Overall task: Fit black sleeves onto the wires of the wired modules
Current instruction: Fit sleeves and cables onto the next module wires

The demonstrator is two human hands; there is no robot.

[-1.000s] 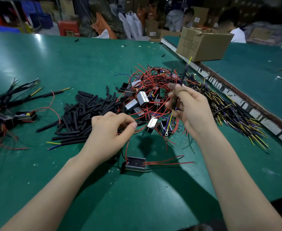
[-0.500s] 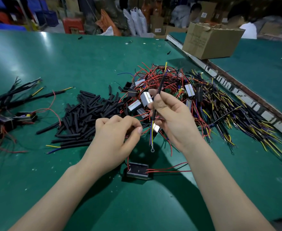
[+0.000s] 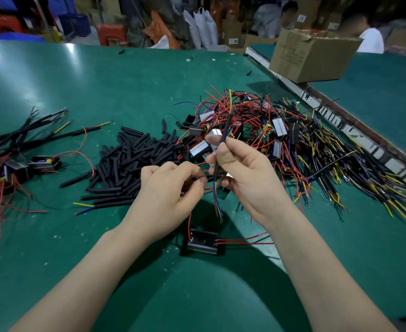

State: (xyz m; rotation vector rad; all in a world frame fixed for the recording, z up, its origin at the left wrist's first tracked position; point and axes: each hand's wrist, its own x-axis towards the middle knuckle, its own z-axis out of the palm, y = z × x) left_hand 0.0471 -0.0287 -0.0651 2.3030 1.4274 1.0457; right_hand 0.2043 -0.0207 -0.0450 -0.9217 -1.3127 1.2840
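Hands meet above the middle of the green table (image 3: 101, 87). The right hand (image 3: 242, 171) pinches a black sleeve (image 3: 224, 135) between thumb and fingers, its grip closed round it; the sleeve stands nearly upright, with yellow wire out of its top and yellow and blue wires hanging from its lower end. The left hand (image 3: 170, 190) has its fingers curled, its grip pinching a thin red wire (image 3: 189, 224) that runs down to a black module (image 3: 203, 242) lying on the table just below both hands, nearer the near edge. Two more red wires leave the module toward the right. Loose sleeves (image 3: 130, 161) lie heaped left of the hands. Unsleeved modules (image 3: 257, 130) sit tangled in red wire beyond the hands. Finished pieces (image 3: 17, 149) lie at the left edge. A carton (image 3: 312, 56) stands at the far right.
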